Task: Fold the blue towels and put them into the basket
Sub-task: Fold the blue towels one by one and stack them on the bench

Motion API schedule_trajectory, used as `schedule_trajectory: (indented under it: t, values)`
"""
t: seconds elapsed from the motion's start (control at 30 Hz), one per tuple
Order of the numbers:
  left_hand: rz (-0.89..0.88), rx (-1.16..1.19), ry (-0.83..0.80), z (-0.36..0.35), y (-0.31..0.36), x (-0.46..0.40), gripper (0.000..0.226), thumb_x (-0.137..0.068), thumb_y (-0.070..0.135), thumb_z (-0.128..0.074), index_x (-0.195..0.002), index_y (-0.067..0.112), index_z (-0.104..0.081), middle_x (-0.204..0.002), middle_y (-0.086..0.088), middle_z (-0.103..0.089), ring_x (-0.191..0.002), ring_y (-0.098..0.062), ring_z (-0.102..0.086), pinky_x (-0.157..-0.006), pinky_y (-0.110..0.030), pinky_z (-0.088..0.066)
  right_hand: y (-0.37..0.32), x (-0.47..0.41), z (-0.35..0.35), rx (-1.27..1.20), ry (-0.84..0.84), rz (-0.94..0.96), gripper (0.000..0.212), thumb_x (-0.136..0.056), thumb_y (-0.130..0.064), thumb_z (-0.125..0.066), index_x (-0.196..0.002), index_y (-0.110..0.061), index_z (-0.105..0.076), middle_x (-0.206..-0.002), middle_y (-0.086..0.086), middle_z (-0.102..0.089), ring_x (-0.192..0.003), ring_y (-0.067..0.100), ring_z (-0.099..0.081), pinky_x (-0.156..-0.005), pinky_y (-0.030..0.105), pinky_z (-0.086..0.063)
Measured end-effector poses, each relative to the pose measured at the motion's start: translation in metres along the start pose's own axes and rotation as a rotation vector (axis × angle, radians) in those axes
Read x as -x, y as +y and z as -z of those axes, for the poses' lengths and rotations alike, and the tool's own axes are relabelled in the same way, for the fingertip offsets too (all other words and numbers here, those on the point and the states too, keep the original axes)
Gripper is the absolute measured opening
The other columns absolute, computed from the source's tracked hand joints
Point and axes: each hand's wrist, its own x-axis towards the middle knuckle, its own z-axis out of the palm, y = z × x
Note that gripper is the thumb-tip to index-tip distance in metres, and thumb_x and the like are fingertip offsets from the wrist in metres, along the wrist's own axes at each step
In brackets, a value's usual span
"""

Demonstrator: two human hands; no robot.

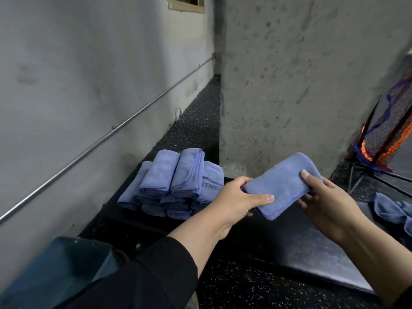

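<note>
- Left hand grips one end of a folded towel, thumb on top, fingers curled beneath.
- Right hand pinches the other end.
- Towel held in the air above the dark worktop.
- Stack of folded towels lies left.
- Loose towel at right.

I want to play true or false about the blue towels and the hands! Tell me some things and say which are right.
1. Both hands hold one folded towel. True: the left hand and the right hand each grip an end.
2. The pile of folded towels lies right of the hands. False: it lies to their left.
3. One towel in the pile shows printed letters. True.
4. The crumpled towel at the right is neatly folded. False: it lies rumpled.
5. The held towel is red. False: it is blue.
</note>
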Motion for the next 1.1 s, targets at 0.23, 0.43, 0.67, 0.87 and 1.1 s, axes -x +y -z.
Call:
schedule_trajectory:
  t: [0.23,0.43,0.67,0.87,1.1]
  values:
    - [-0.027,0.068,0.194,0.015,-0.011,0.01,0.043,-0.069,0.03,-0.08,-0.107,0.018,-0.065,-0.101,-0.003,-0.075,-0.097,-0.022,-0.073,-0.089,-0.051,-0.058,0.026,0.017,-0.041,-0.01,-0.116,-0.101,0.033,-0.1,-0.013,-0.054,-0.132,-0.005,-0.058,-0.125,0.017,-0.069,-0.115,0.033,-0.067,-0.099,0.045,-0.055]
    - [-0.013,0.056,0.181,0.022,-0.016,0.013,0.036,-0.081,0.024,-0.081,-0.112,0.022,-0.063,-0.105,0.003,-0.073,-0.097,-0.015,-0.072,-0.086,-0.04,-0.061,0.03,0.002,-0.051,0.093,-0.063,-0.06,0.031,-0.1,-0.009,-0.053,-0.129,-0.003,-0.06,-0.122,0.019,-0.069,-0.114,0.036,-0.066,-0.102,0.051,-0.049]
    - [-0.06,-0.436,0.263,0.044,-0.003,0.019,0.034,-0.083,0.05,-0.064,-0.107,0.025,-0.062,-0.096,0.005,-0.071,-0.09,-0.02,-0.069,-0.085,-0.045,-0.057,0.038,-0.034,-0.065,0.236,-0.02,-0.059,0.025,-0.099,-0.012,-0.057,-0.119,0.0,-0.066,-0.117,0.022,-0.07,-0.106,0.04,-0.068,-0.099,0.053,-0.051]
    - [-0.162,-1.044,0.269,0.065,-0.006,0.03,0.035,-0.1,0.045,-0.047,-0.081,0.018,-0.06,-0.086,0.001,-0.069,-0.086,-0.025,-0.062,-0.076,-0.038,-0.052,0.061,-0.071,-0.048,0.628,0.081,-0.097,0.009,-0.094,-0.006,-0.065,-0.094,-0.001,-0.072,-0.074,0.012,-0.062,-0.065,0.022,-0.056,-0.066,0.034,-0.048]
    - [-0.214,-1.285,-0.017,0.06,-0.02,0.018,0.019,-0.101,0.031,-0.045,-0.107,0.023,-0.061,-0.111,0.004,-0.057,-0.098,-0.029,-0.062,-0.081,-0.044,-0.052,0.097,-0.086,-0.051,0.849,0.024,-0.138,0.038,-0.091,-0.014,-0.07,-0.056,-0.011,-0.055,-0.054,0.002,-0.046,-0.056,0.018,-0.039,-0.057,0.028,-0.032]
